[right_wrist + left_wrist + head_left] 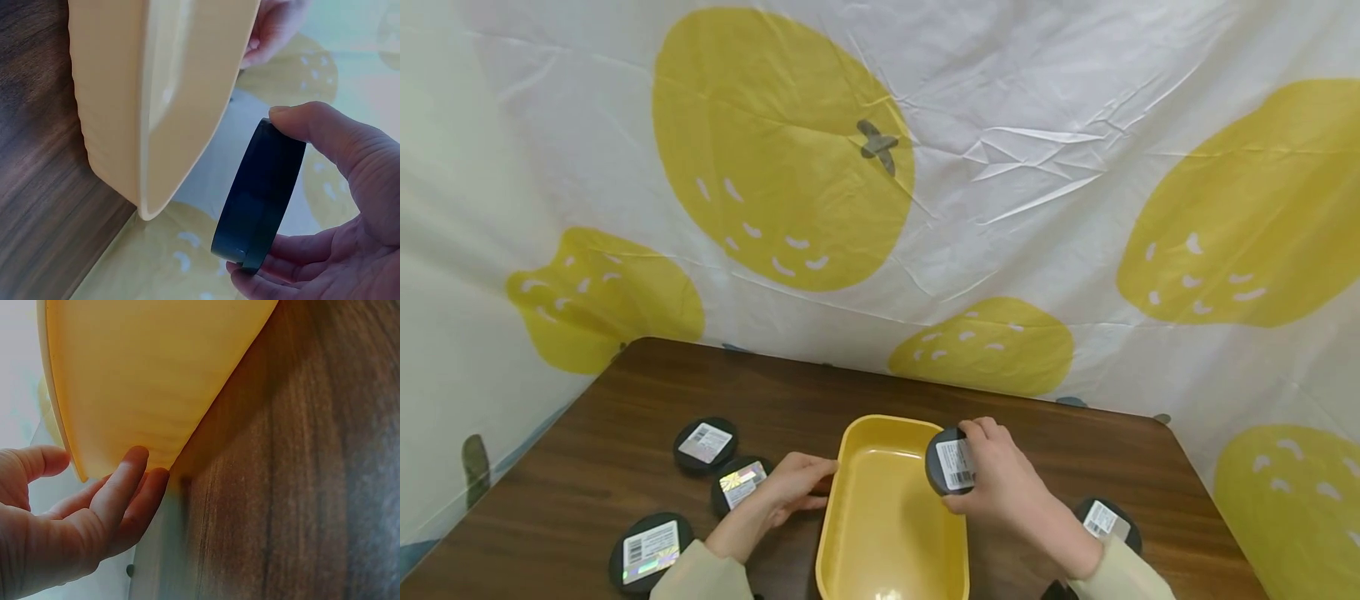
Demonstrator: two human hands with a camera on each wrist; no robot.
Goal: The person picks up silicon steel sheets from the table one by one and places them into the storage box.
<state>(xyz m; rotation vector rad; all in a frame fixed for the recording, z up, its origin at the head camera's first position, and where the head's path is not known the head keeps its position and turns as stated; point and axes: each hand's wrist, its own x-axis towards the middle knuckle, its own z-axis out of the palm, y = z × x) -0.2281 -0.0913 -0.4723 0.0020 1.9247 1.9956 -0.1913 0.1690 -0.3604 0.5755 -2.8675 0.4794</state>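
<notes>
A yellow rectangular plastic tub (pixel 891 525) stands on the table with its inside showing bare. My left hand (pixel 790 489) is at the tub's left side. In the left wrist view its fairly straight fingertips (pixel 136 456) touch the outer wall, with the thumb close to the rim. My right hand (pixel 1003 475) grips a round, flat black container (pixel 953 462) by its edge, thumb on one side and fingers on the other. A white barcode label faces up on it. It is held above the tub's right rim, and the right wrist view shows its dark side (pixel 259 194) apart from the tub.
Similar black round containers with labels lie to the left: one at the back (pixel 705 444), one beside my left hand (pixel 741 482), one in front (pixel 651 552). Another (pixel 1108 523) sits partly behind my right forearm. A lemon-print cloth (pixel 1000 208) hangs behind the brown wooden table (pixel 760 383).
</notes>
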